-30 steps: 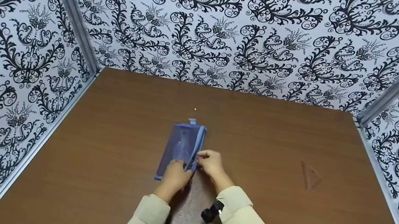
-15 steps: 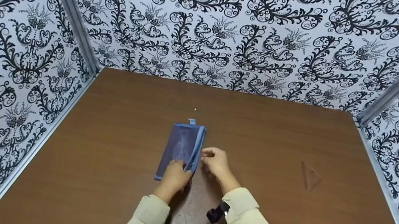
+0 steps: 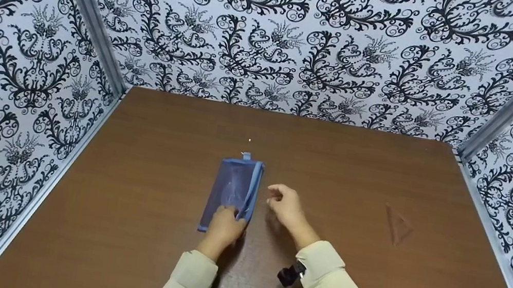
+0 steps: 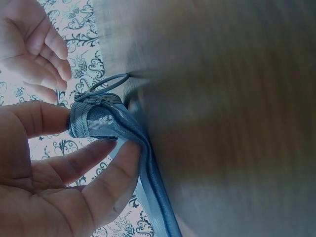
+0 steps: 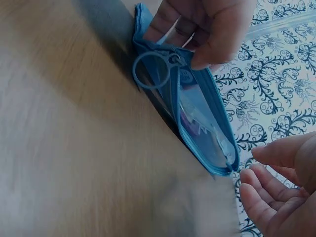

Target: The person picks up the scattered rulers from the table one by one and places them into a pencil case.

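Observation:
A blue see-through zip pouch point(image 3: 229, 181) lies lengthwise on the table. My left hand point(image 3: 226, 225) grips its near end by the zipped edge, fingers and thumb pinching the fabric. The right wrist view shows the zip undone, the mouth gaping, and a ring-shaped zip pull point(image 5: 134, 71) beside the left fingers. Something purple point(image 5: 190, 124) and clear shows inside the pouch. My right hand point(image 3: 288, 208) is just right of the pouch, apart from it, with fingers loosely bent and nothing in them.
A clear triangular set square point(image 3: 391, 224) lies on the brown table point(image 3: 336, 168) to the right. Patterned walls point(image 3: 274, 37) rise behind and at both sides. A black wrist camera point(image 3: 289, 275) hangs from the right sleeve.
My right hand has come away from the pouch's zipped edge and moved to the right. The left hand and the pouch have stayed in place.

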{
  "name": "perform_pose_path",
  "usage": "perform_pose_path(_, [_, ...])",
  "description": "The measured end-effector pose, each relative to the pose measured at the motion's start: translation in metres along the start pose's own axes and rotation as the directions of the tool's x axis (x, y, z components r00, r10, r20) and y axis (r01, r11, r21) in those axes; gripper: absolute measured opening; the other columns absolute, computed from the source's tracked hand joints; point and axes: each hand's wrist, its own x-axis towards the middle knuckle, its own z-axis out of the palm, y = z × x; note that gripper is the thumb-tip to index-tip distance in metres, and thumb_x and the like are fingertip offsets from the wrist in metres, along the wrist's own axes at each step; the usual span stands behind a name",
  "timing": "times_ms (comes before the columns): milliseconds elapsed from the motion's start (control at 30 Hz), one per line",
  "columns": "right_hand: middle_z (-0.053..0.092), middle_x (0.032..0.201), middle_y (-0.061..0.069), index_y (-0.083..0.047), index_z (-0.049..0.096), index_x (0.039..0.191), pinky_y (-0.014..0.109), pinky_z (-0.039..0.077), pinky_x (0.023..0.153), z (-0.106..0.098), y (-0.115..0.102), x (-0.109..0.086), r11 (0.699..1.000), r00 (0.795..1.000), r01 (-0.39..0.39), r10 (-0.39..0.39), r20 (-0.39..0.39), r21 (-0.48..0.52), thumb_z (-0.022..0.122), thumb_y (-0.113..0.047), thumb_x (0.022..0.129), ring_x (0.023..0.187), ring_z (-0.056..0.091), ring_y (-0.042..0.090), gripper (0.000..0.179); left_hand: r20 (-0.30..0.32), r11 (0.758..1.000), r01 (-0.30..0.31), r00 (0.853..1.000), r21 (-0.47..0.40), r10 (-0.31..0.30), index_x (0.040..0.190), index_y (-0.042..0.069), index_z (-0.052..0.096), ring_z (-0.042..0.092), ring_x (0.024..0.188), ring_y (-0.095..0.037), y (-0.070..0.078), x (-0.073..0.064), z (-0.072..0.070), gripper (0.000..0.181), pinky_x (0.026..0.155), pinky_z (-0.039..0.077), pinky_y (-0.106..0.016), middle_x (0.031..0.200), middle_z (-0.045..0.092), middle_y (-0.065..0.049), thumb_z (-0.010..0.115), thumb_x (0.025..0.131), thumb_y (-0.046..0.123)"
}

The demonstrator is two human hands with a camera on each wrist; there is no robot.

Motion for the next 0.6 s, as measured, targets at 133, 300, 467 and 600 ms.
perform_pose_path(133, [0.067, 0.095, 0.019, 0.008, 0.066, 0.107, 0.041, 0.053, 0.079, -0.006, -0.001, -0.001, 0.993, 0.998, 0.052, -0.054, -0.019, -0.102, 0.067, 0.009, 0.076, 0.086, 0.064, 0.031, 0.031, 0.002, 1.000, 0.002, 1.000, -0.004, -0.002, 0.115, -0.011, 0.061, 0.058, 0.102, -0.045, 0.001, -0.001, -0.001, 0.039, 0.088, 0.048, -0.052, 0.107, 0.057, -0.027, 0.063, 0.085, 0.013])
perform_pose_path(300, [0.064, 0.099, 0.020, 0.007, 0.065, 0.111, 0.042, 0.054, 0.080, -0.012, -0.003, -0.002, 0.984, 0.993, 0.110, -0.116, -0.035, -0.140, 0.069, 0.008, 0.077, 0.090, 0.065, 0.033, 0.035, -0.020, 1.000, 0.007, 1.000, 0.004, -0.007, 0.113, -0.010, 0.063, 0.059, 0.100, -0.044, 0.004, -0.002, -0.002, 0.037, 0.088, 0.048, -0.051, 0.105, 0.058, -0.026, 0.062, 0.083, 0.012])
perform_pose_path(467, [0.064, 0.108, 0.021, 0.006, 0.065, 0.113, 0.046, 0.048, 0.091, -0.019, -0.005, -0.004, 0.964, 0.987, 0.146, -0.157, -0.034, -0.222, 0.072, 0.001, 0.078, 0.103, 0.061, 0.037, 0.037, -0.028, 1.000, 0.010, 1.000, 0.000, -0.010, 0.114, -0.011, 0.062, 0.059, 0.101, -0.045, 0.005, -0.003, -0.002, 0.039, 0.089, 0.048, -0.052, 0.106, 0.058, -0.027, 0.062, 0.082, 0.012])
perform_pose_path(600, [0.062, 0.116, 0.021, 0.004, 0.064, 0.116, 0.048, 0.043, 0.099, -0.024, -0.007, -0.006, 0.952, 0.988, 0.136, -0.150, -0.032, -0.274, 0.074, -0.003, 0.078, 0.112, 0.057, 0.038, 0.040, -0.009, 1.000, 0.010, 1.000, 0.011, -0.010, 0.115, -0.009, 0.062, 0.059, 0.103, -0.045, 0.003, -0.001, -0.001, 0.039, 0.090, 0.048, -0.052, 0.109, 0.058, -0.027, 0.063, 0.083, 0.013])
